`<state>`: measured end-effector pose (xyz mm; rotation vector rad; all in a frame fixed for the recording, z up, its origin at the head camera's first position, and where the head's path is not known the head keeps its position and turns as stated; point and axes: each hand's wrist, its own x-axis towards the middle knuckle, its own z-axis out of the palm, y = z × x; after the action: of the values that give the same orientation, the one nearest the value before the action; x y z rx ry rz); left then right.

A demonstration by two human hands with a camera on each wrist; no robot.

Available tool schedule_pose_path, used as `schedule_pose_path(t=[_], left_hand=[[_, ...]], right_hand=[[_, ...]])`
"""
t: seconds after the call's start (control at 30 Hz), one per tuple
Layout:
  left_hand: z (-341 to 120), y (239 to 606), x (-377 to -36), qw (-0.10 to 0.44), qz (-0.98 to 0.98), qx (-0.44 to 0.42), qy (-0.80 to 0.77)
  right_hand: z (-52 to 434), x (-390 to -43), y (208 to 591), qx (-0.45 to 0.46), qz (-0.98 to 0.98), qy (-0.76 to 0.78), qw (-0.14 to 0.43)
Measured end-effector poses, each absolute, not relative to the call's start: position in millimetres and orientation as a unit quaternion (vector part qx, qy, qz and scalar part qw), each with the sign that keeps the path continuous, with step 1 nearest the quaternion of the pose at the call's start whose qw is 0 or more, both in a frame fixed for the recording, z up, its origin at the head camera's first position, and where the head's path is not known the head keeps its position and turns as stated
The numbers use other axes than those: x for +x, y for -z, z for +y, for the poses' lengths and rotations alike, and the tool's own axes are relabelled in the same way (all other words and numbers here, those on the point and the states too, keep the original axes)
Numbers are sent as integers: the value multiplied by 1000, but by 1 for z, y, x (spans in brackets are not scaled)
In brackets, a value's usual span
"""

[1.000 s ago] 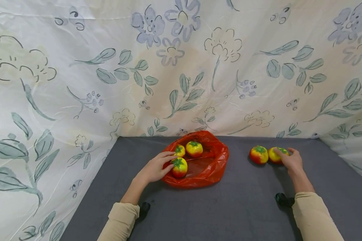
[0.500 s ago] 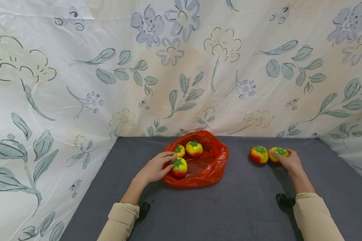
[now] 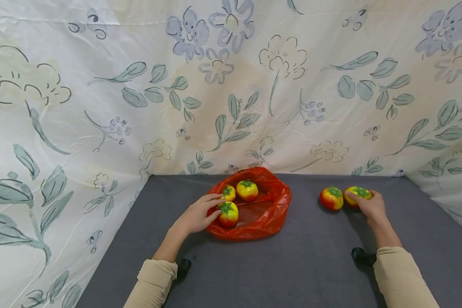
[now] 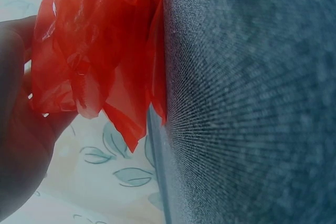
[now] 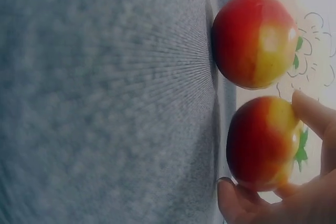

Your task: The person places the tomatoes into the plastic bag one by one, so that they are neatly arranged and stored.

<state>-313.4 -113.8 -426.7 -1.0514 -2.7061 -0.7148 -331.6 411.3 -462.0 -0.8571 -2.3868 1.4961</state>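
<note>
On the grey table, a red plastic bag [image 3: 267, 224] lies with its mouth wide, and three glossy red-and-yellow persimmon-like fruits with green leafy tops, one of them [image 3: 247, 191], sit in it. My left hand [image 3: 194, 217] grips the bag's left rim; in the left wrist view the red plastic [image 4: 100, 40] hides part of the fingers. Off to the right, my right hand [image 3: 371, 207] pinches a similar fruit [image 5: 260, 145] between thumb and fingers. A thin gap shows between this fruit and the tabletop. Beside it another fruit [image 3: 331, 198] rests on the table.
A floral cloth [image 3: 231, 107] hangs behind the grey tabletop [image 3: 285, 273] and down its left and right sides. The bag stands near the back edge, left of the loose fruit. Dark wrist-worn devices [image 3: 363, 256] sit under both forearms.
My right hand's hold on the fruit has settled, and that fruit has shifted slightly right and up, parting a little from its neighbour. The left hand and bag stay put.
</note>
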Motion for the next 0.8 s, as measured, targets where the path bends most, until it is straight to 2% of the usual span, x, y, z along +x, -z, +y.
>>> schedule_pose_path(t=[0.37, 0.8], left_hand=[[-114, 426, -314, 78, -901, -352, 241], [-114, 427, -313, 76, -901, -352, 242]], right_hand=[[441, -357, 489, -284, -787, -523, 165], [451, -384, 498, -253, -773, -536, 226]])
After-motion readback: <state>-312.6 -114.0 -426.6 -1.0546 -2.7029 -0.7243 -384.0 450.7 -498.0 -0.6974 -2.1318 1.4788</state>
